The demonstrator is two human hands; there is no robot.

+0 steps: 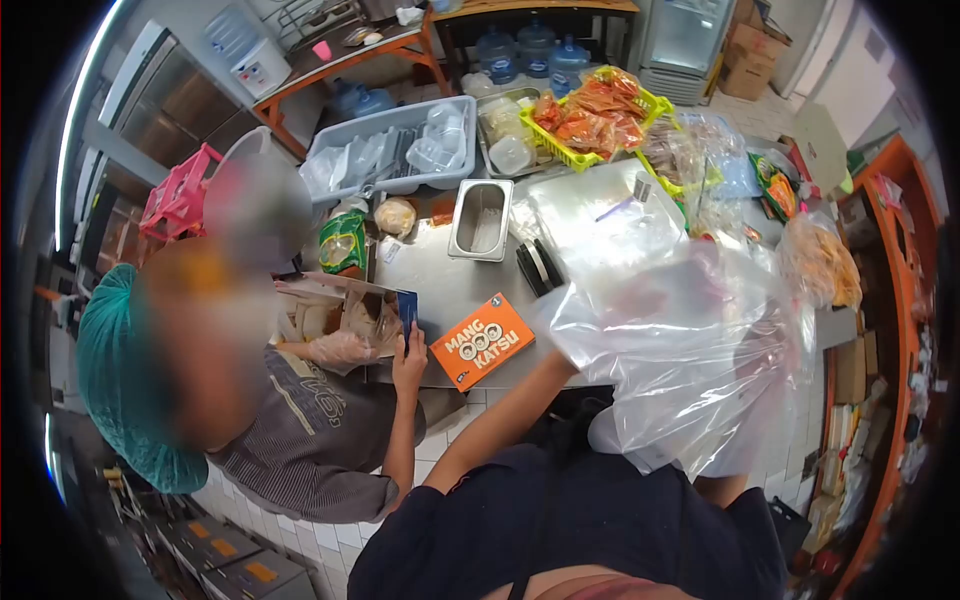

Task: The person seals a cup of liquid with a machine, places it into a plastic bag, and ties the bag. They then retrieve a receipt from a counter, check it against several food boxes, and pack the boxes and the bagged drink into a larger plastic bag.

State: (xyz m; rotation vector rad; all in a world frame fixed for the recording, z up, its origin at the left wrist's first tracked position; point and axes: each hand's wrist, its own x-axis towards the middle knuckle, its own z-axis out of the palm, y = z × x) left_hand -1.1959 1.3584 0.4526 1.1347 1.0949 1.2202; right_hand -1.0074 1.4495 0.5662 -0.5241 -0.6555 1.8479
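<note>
A large clear plastic bag (pixel 680 350) is spread out in the air in front of me, over the near right edge of the steel table. My left hand (pixel 580 345) goes behind the bag's left side and holds it there; its fingers are veiled by the film. On the other side my right hand (pixel 760 355) shows only dimly through the plastic, also holding the bag. An orange printed box (pixel 482 341) lies on the table left of the bag. Just beyond my left hand stand some dark flat items (pixel 540 266) beside a steel container (pixel 481 220).
At my left a person in a green hair net (pixel 140 380) holds an opened box (pixel 345 300), one hand in a clear glove. A grey-blue tub (pixel 390 150) and a yellow basket (pixel 600 120) of orange packets stand farther back. Orange shelving (pixel 900 300) borders the right.
</note>
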